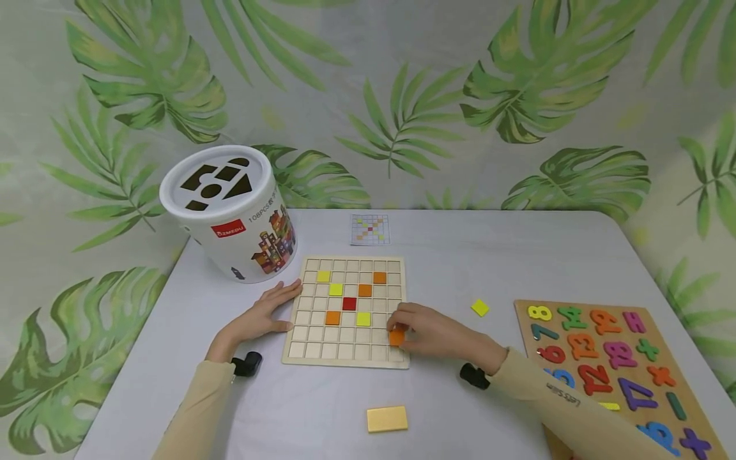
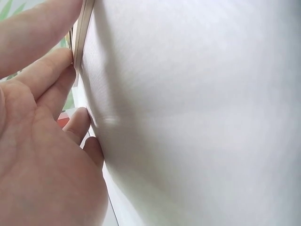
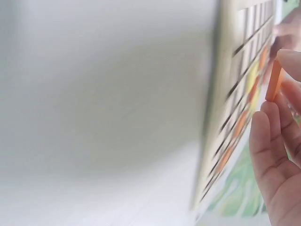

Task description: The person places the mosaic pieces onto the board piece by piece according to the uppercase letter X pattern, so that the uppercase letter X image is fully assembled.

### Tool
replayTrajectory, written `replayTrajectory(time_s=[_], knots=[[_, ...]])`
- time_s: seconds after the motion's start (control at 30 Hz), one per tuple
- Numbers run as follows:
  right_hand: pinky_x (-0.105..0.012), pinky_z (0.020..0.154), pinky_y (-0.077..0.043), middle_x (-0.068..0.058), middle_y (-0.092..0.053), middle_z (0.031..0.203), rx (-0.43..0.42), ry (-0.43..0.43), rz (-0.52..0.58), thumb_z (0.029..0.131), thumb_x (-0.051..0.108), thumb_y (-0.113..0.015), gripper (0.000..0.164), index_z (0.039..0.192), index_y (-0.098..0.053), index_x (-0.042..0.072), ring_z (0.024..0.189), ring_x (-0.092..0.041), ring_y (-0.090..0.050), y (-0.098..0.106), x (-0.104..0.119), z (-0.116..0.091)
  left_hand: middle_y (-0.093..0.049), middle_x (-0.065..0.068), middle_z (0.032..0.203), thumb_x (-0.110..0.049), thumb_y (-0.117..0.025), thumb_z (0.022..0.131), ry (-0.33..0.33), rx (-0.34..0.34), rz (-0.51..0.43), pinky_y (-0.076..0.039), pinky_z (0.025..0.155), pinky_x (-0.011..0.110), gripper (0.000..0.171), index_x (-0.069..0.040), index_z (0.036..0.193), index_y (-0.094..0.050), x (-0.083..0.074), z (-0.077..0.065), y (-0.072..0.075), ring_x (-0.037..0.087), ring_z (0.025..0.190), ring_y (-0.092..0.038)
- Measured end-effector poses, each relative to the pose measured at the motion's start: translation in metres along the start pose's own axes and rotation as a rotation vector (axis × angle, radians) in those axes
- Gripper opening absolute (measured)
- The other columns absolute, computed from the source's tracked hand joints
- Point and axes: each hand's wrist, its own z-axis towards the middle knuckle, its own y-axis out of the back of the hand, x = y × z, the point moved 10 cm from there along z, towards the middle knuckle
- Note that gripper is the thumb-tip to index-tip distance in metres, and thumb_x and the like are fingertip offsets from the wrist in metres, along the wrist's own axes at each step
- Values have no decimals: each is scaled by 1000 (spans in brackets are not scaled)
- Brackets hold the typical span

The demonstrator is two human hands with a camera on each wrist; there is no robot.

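Note:
A pale wooden grid board lies on the table with yellow, orange and red square tiles in some cells, such as the red tile. My right hand pinches an orange tile over the board's right edge; in the right wrist view the orange tile stands edge-on between thumb and fingers. At the board's left edge rests my left hand, its fingers extended. Close up, the left wrist view has those fingertips against the board's side.
Behind the board lies a small pattern card. A white bucket with a cut-out lid stands back left. To the right are a loose yellow tile and a number puzzle board. A yellow block sits in front.

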Motion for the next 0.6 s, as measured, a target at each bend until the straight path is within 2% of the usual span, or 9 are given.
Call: replayTrajectory(time_s=[0.27, 0.6], knots=[[-20, 84, -45, 6, -57, 102, 22, 111, -15, 87, 12, -68, 19, 106, -65, 11, 91, -9, -51, -24, 38, 60, -19, 12, 157, -15, -71, 84, 10, 11, 10, -1, 107, 66, 79, -7, 150, -29, 1, 1, 0, 39, 143, 0], [-16, 72, -41, 3, -56, 94, 57, 119, -40, 87, 12, -69, 18, 105, -67, 12, 81, -9, -48, -48, 56, 111, -20, 11, 157, -16, -70, 84, 0, 9, 14, -1, 106, 69, 78, -8, 150, -30, 1, 1, 0, 41, 143, -1]])
